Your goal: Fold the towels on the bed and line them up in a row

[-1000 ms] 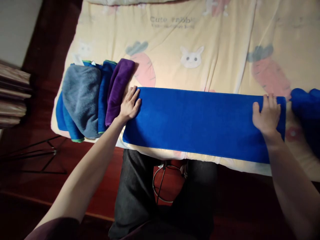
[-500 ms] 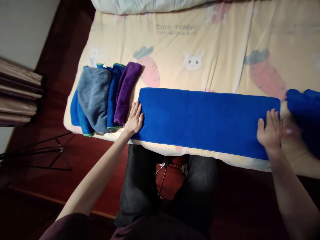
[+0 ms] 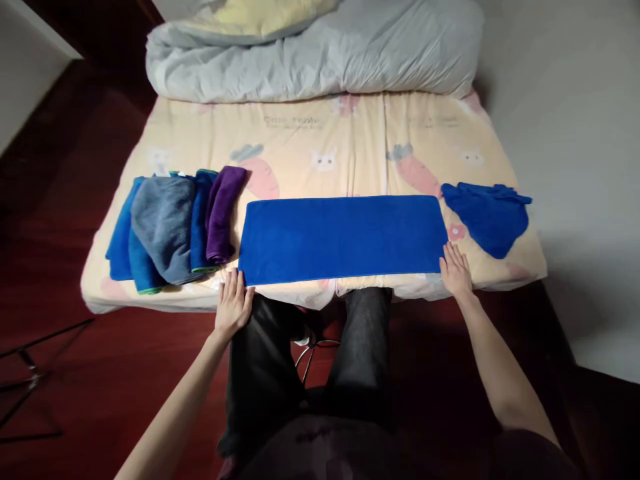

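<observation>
while the left hand (image 3: 233, 305) rests at its near left corner, the blue cloth (image 3: 345, 237) lies flat on the bed (image 3: 297, 155)
right hand (image 3: 455, 269) at the near right corner; each grip spread flat

Dim light, brightest on the bedsheet (image 3: 290, 153), floor (image 3: 125, 367) in deep shadow, edges soft.

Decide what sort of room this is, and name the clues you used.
Probably a bedroom: what looks like a bed has a carrot-print sheet, and a bulky quilt lies bunched at its far side.
</observation>
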A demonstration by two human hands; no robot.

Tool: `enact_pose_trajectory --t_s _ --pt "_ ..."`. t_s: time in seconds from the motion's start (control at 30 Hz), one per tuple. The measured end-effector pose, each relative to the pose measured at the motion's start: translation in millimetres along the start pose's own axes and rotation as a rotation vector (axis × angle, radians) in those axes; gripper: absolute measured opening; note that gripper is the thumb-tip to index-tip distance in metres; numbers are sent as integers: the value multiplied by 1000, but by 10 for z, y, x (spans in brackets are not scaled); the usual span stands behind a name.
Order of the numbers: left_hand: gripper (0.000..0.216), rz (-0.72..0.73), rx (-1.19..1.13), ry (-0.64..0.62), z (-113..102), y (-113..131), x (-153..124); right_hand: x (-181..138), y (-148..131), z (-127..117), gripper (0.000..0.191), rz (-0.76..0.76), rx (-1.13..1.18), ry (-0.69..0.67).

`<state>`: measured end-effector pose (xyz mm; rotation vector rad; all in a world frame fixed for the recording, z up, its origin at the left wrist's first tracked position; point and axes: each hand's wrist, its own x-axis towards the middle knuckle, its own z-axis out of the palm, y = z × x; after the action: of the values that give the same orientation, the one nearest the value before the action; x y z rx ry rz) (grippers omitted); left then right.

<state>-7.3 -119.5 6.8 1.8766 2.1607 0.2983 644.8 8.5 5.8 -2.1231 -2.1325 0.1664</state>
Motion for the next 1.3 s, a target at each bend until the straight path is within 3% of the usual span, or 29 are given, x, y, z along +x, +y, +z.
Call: enact_pose_trajectory --t_s 0.1,0.17,0.27,0.37,0.4,0.47,0.53,0.63,0.73,0.93,1.17,1.3 --pt "76 -31 -19 -12 -13 22 -250 -157 -46 -51 61 90 21 3" --pt "75 -58 -37 -15 -22 64 -372 -246 -221 -81 61 188 61 61" --pt "73 -92 -74 -8 -20 138 -487 -450 -761 -83 59 343 254 246" --pt "73 -98 -93 9 -11 188 -534 -796 -1553 3 51 458 791 380" --pt "73 -93 -91 9 -13 198 -539 -928 -1830 46 48 494 1032 350" --pt "73 -80 -73 1 -32 213 -541 -1167 -2336 133 50 585 1476 166" --pt "72 -79 -42 -3 -70 234 -533 -1322 -2723 196 51 655 1753 4" --pt "66 -90 4 33 -133 292 -500 -1366 -3038 229 52 690 1947 -104" --pt "55 -52 32 96 -160 396 -408 -1285 -3135 241 51 683 2003 -111" --pt "45 261 35 12 -166 897 143 -1162 -3188 342 51 744 1984 -92" --pt "47 593 -15 -199 -48 1775 1253 -972 -3268 413 45 764 1955 -53" --pt "46 626 31 -283 206 2050 1936 -860 -3295 475 34 832 1934 -8"
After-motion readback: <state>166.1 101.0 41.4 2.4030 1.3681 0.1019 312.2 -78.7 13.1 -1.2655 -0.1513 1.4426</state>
